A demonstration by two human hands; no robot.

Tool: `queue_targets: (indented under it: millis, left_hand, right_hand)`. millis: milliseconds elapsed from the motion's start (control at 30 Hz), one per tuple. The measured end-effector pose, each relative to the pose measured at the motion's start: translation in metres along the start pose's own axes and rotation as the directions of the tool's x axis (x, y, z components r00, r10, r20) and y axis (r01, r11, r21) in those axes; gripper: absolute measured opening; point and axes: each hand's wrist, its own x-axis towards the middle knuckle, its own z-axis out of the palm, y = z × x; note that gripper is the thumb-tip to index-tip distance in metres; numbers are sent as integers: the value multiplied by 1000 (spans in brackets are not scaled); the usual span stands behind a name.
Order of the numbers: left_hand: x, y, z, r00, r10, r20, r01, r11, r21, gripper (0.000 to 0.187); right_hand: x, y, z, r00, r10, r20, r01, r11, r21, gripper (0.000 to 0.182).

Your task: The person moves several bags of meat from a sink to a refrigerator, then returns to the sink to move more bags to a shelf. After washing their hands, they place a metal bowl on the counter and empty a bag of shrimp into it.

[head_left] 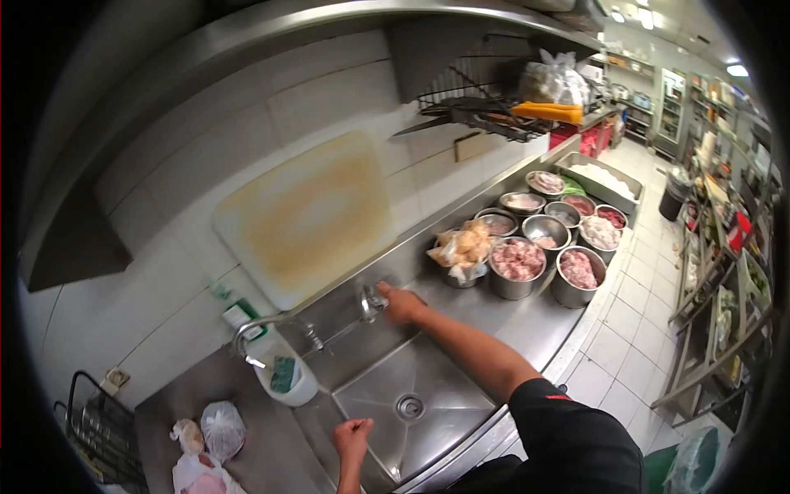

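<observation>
My right hand [401,305] reaches to the metal tap fixture [370,303] at the back of the sink, its fingers closed on the knob there. Over the left part of the steel sink [444,391] is my left hand [354,430], fingers curled in, with nothing visible in them. The curved faucet spout [247,333] arches above a white container [303,389] that holds a green sponge [283,374]. Against the wall behind leans a large stained cutting board [309,218].
Several steel bowls of meat [517,260] stand right of the sink, with a white-filled tray [605,183] beyond. Plastic bags [222,430] lie at the lower left. Overhead hangs a rack [469,103] with knives. Shelves [716,280] and a bin [687,465] are at the right.
</observation>
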Motion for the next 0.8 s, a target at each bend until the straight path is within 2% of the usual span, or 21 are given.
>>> queue_targets:
  millis: [67, 100, 133, 167, 200, 300, 400, 500, 533, 567, 633, 700, 800]
  left_hand:
    - [28, 9, 29, 997, 0, 75, -1, 1000, 19, 17]
    - [48, 7, 47, 995, 24, 99, -25, 1000, 10, 19]
    - [65, 5, 62, 992, 44, 119, -45, 999, 7, 20]
    - [79, 3, 75, 989, 1, 147, 8, 998, -58, 20]
    - [91, 1, 86, 984, -44, 175, 66, 991, -119, 20]
    - [107, 3, 100, 973, -112, 201, 165, 948, -273, 19]
    - [110, -8, 109, 954, -170, 246, 268, 851, -451, 16]
    - [114, -16, 122, 924, -160, 347, 340, 760, -555, 12]
    - [115, -20, 125, 911, -151, 383, 363, 735, -573, 11]
    - [119, -27, 125, 903, -76, 423, 348, 707, -615, 12]
    - [113, -23, 131, 923, -134, 360, 339, 724, -600, 16]
    - [110, -23, 130, 922, -153, 357, 328, 797, -506, 17]
    - [105, -21, 128, 910, -174, 376, 354, 799, -486, 20]
  right_hand:
    - [-3, -22, 4, 982, 100, 162, -117, 988, 103, 64]
    - [-4, -30, 10, 932, 39, 361, -33, 999, -22, 60]
    - [-9, -29, 33, 891, -17, 454, 50, 997, -61, 55]
    - [-13, -27, 57, 838, -73, 540, 139, 987, -83, 50]
    - [-18, -14, 89, 836, -152, 527, 206, 978, -44, 43]
    - [-43, -6, 100, 922, -300, 246, 248, 943, 222, 29]
    - [-64, -29, 37, 904, -52, 425, -84, 952, 296, 26]
    - [-69, -19, 47, 933, -183, 311, 111, 966, 235, 27]
    - [-74, -25, 40, 948, -126, 293, 46, 963, 265, 26]
    - [-75, -38, 29, 959, -66, 276, -22, 953, 303, 26]
    - [-73, -47, 21, 940, -14, 340, -88, 955, 282, 24]
    - [-66, -31, 58, 959, -118, 256, 40, 955, 293, 21]
    - [-74, -38, 40, 950, -59, 306, -52, 939, 341, 20]
